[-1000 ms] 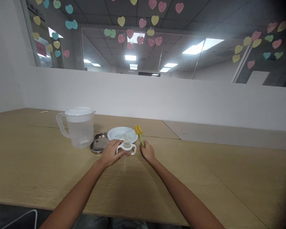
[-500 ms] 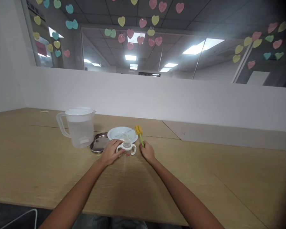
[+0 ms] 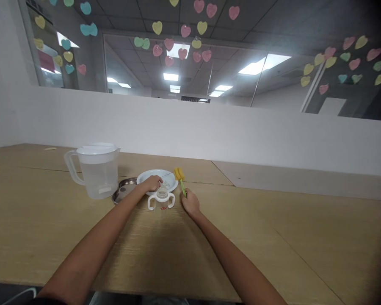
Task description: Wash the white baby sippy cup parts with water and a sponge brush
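Note:
A small clear baby bottle with white two-handled collar [image 3: 161, 201] stands on the wooden table [image 3: 273, 237]. Behind it sits a white bowl [image 3: 146, 176] with small clear parts inside. My left hand [image 3: 152, 183] reaches over the bowl's near rim, fingers curled in a pinch on something I cannot make out. My right hand [image 3: 189, 203] rests on the table just right of the bottle, closed round the green handle of a brush with a yellow sponge head [image 3: 179, 173] pointing away from me.
A translucent water jug with lid [image 3: 95, 171] stands left of the bowl. A round metal lid [image 3: 120, 195] lies between jug and bowl. A white partition wall [image 3: 209, 131] runs behind the table, with glass and paper hearts above.
My left hand has left the bottle's side and moved forward to the bowl. The right hand keeps the brush. The view shifted slightly.

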Tool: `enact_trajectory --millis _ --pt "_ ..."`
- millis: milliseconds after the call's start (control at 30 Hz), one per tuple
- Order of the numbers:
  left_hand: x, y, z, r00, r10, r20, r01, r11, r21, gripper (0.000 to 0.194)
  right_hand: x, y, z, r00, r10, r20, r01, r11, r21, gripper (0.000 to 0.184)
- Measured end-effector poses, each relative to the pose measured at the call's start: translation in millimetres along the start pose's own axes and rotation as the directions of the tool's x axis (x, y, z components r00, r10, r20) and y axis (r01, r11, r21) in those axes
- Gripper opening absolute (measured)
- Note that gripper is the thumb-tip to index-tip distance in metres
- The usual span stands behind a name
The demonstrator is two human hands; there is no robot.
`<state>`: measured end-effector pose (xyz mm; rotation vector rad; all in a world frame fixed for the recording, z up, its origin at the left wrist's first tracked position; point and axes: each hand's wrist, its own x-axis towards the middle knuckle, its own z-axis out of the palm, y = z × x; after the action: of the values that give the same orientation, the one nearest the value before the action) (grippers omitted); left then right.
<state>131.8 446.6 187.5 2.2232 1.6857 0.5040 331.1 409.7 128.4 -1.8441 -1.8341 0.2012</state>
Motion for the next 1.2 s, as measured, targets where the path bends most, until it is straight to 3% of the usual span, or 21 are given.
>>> enact_trajectory --millis 300,500,767,1000,1200 --pt "15 5 7.5 0.994 -0.102 -0.028 0.104 0.986 0.133 0.021 -2 -2 -2 1.000 0.020 0.016 -0.019 0.999 -0.031 0.024" --pt "15 7 12.8 0.989 -0.132 0.069 0.120 0.979 0.165 0.027 -3 -3 -2 0.999 0.024 0.028 -0.023 0.999 -0.022 0.024" --pt "21 -5 12.7 0.995 -0.001 0.098 -0.006 0.998 0.070 0.013 -4 -4 -3 1.000 0.012 0.017 -0.011 1.000 -0.023 0.025" --pt "19 -9 13.4 0.996 0.085 0.022 -0.085 0.996 0.010 0.006 -5 -4 -4 1.000 0.014 0.023 -0.014 1.000 -0.009 0.024" --pt "16 -6 2.0 0.980 0.126 -0.153 -0.124 0.992 0.022 0.018 -3 -5 -4 0.999 0.010 0.030 -0.010 1.000 0.024 0.025"
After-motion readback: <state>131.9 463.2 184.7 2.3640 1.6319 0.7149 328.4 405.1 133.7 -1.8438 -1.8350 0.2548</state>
